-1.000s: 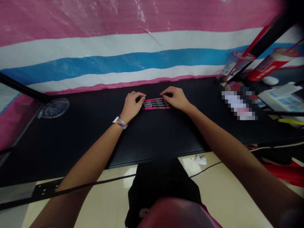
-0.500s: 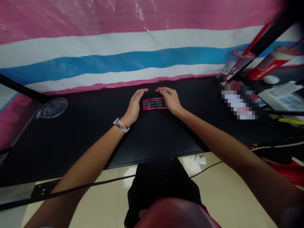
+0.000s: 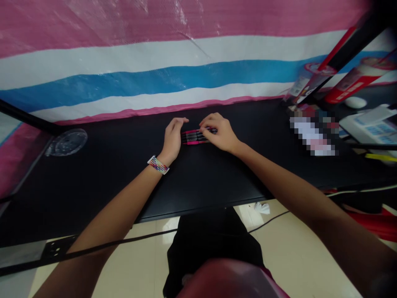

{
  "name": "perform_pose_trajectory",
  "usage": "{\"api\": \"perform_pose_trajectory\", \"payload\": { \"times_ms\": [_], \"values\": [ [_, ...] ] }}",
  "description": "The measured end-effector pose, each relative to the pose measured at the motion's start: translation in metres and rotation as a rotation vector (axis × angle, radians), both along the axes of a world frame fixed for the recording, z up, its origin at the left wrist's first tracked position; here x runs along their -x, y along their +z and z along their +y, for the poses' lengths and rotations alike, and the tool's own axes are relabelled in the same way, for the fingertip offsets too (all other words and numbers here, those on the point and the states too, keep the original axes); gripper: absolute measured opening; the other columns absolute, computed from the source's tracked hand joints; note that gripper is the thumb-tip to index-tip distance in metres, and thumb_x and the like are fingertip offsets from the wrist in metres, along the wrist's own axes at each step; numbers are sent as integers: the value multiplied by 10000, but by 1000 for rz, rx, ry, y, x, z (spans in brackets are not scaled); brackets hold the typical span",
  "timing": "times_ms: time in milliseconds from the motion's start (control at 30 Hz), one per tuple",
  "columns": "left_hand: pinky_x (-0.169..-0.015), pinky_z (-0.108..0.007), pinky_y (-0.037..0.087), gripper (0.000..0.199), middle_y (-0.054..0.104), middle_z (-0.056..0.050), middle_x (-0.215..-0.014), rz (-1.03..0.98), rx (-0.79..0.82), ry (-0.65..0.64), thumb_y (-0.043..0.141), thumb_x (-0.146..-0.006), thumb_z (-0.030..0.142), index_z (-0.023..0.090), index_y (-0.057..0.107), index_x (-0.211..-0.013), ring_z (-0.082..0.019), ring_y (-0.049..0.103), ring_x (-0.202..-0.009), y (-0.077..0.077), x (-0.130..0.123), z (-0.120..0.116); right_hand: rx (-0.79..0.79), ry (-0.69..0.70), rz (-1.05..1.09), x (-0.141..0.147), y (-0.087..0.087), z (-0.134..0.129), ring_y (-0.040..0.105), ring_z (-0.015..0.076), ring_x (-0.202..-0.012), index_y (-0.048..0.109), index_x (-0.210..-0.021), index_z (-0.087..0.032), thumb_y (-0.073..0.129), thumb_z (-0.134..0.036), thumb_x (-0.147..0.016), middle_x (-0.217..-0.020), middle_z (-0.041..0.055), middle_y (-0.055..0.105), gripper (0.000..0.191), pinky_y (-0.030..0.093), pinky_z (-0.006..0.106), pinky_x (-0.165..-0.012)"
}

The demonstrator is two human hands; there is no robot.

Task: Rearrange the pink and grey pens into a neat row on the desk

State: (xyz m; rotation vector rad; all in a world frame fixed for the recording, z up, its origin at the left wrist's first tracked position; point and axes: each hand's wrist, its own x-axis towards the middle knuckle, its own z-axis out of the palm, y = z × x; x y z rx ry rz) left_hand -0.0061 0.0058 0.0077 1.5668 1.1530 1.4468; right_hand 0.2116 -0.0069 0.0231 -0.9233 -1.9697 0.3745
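A row of several pens (image 3: 194, 137), pink and black, lies side by side on the black tabletop (image 3: 198, 178) between my hands. At the row's left end stands my left hand (image 3: 173, 138), its palm facing the pens and its fingers stretched forward and slightly bent. My right hand (image 3: 221, 131) arches over the right part of the row, fingers curved and thumb apart from the palm. It partly hides the pens there, and I cannot tell whether the fingertips touch them. A patterned woven band (image 3: 158, 164) circles my left wrist.
A clear plastic lid (image 3: 68, 142) lies at the left. At the right are a plastic cup (image 3: 307, 80) with a red straw, a red cup (image 3: 356, 82), a white mouse (image 3: 355, 102) and a blurred-out item (image 3: 313, 136). Striped sheeting (image 3: 161, 78) hangs behind the table.
My right hand has shifted left from the row's right end to over the pens, its fingers curling more. The left hand has moved slightly left, uncovering the pens' left ends.
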Motion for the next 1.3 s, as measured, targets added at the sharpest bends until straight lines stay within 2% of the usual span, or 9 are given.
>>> {"api": "perform_pose_trajectory", "payload": {
  "times_ms": [133,267,433,600,700,867,1033,1133,1300],
  "values": [
    [-1145,-396,511,301,808,-68,-1146,95,-19,45,549,-1114,431,258,753,-976,-244,714,-1191,6,6,-2,-119,143,-198,9,5,-13,627,331,-1062,722,-801,-225,664,-228,-955,-1013,108,758,165,485,526,-975],
    [-1133,-397,513,292,805,-67,-1148,119,-18,40,550,-1118,427,262,737,-967,-243,708,-1185,9,6,-4,-108,217,-224,12,6,-17,608,306,-1004,655,-746,-228,693,-245,-949,-937,83,728,207,446,488,-924],
    [-1142,-428,511,269,798,-69,-1140,111,-26,23,578,-1108,438,270,729,-961,-259,710,-1188,7,5,-3,-149,272,-386,4,11,-13,583,315,-976,740,-891,-234,768,-313,-919,-939,87,739,88,422,477,-894],
    [-1135,-432,520,278,746,-82,-1191,138,-110,60,658,-1066,550,275,702,-1063,-266,693,-1197,9,4,-8,-148,279,-491,0,15,-13,595,315,-964,770,-927,-243,704,-223,-914,-930,86,746,70,451,476,-918],
    [-1113,-439,515,297,747,-80,-1181,235,-185,49,634,-1081,561,277,721,-1074,-273,689,-1166,19,5,-16,-105,223,-369,-3,15,-14,630,272,-916,782,-1025,-231,642,-234,-983,-993,86,718,146,495,419,-866],
    [-1012,-463,522,330,736,-44,-847,471,-213,-75,732,-1020,538,265,749,-836,-274,657,-924,33,7,-23,-46,117,-173,-11,13,-9,648,228,-850,792,-1151,-224,647,-329,-1030,-1060,81,695,216,511,373,-782],
    [-823,-386,532,306,756,-39,-872,338,-170,-113,720,-1029,524,262,785,-884,-225,664,-821,29,9,-17,75,88,-29,-17,17,-2,636,213,-791,824,-1015,-243,724,-404,-992,-920,43,723,191,526,376,-780],
    [-823,-376,549,335,763,-35,-866,242,-149,-89,702,-1040,555,259,771,-898,-216,691,-815,27,12,-11,252,68,134,-20,21,2,636,207,-739,828,-916,-246,735,-450,-983,-863,32,757,234,538,384,-737],
    [-848,-375,565,339,763,-33,-879,165,-182,-19,732,-1018,593,267,761,-926,-206,707,-827,28,17,-6,507,124,473,-20,21,7,655,193,-658,849,-990,-242,840,-444,-890,-777,22,735,226,600,389,-660]
  ]
}}
